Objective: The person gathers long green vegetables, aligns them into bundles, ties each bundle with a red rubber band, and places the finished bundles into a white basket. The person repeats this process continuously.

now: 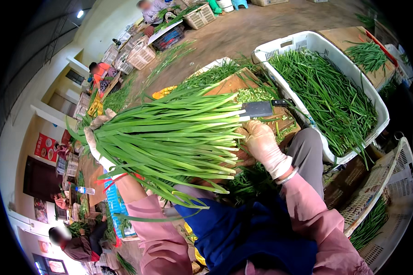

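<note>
A large bunch of long green garlic chives [165, 134] spreads across the middle of the view, its pale cut ends pointing right. My left hand [98, 134], in a dirty white glove, is wrapped around the leafy end. At the pale ends is my right hand [261, 141], also gloved, with bent fingers against the stalks; whether it grips any is hidden. Just beyond it a cleaver [258, 109] with a black handle lies on a wooden board [242, 77], beside a heap of chopped pale pieces [254, 95].
A white plastic crate [316, 37] full of loose greens stands on the right. Below it are tilted, perforated crates [402, 185] with more greens. A blue box [115, 202] is at the left of my lap. Other people sit farther off among crates, one in orange [99, 74].
</note>
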`<state>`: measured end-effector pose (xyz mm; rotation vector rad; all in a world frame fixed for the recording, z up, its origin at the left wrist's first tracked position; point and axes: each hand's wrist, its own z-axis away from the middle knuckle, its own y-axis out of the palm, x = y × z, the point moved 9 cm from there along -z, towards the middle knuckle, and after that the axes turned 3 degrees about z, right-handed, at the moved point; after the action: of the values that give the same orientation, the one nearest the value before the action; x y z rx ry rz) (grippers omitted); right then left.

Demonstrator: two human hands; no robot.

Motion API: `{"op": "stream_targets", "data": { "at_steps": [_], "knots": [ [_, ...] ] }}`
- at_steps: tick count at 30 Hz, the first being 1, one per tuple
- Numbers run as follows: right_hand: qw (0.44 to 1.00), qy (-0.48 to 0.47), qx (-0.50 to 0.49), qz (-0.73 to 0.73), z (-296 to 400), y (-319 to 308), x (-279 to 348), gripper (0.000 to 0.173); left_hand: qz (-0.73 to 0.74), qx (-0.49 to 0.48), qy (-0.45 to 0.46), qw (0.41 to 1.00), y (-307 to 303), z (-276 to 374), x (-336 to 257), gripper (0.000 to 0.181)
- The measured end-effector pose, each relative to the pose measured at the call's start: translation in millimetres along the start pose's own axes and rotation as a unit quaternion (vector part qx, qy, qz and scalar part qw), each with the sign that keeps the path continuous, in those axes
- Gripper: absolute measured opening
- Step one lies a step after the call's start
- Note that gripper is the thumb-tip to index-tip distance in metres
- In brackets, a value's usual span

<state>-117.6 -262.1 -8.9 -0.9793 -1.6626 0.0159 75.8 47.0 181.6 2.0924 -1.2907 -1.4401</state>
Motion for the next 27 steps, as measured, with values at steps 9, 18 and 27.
{"op": "stream_targets", "data": {
  "at_steps": [9, 18, 27],
  "knots": [
    [0.986, 0.094, 0.129, 0.053, 47, -4, -37, 0.043, -0.086, 0.022, 0.058, 0.994, -8, 11, -31, 0.033],
    [0.983, -0.177, 0.013, -0.040, 22, -32, 53, 0.014, -0.040, 0.056, 0.020, 0.997, -9, 10, -22, 0.028],
    [0.996, -0.090, 0.015, -0.009, 42, -21, 19, 0.033, -0.088, 0.030, 0.040, 0.995, -4, 28, -22, 0.029]
  ]
}}
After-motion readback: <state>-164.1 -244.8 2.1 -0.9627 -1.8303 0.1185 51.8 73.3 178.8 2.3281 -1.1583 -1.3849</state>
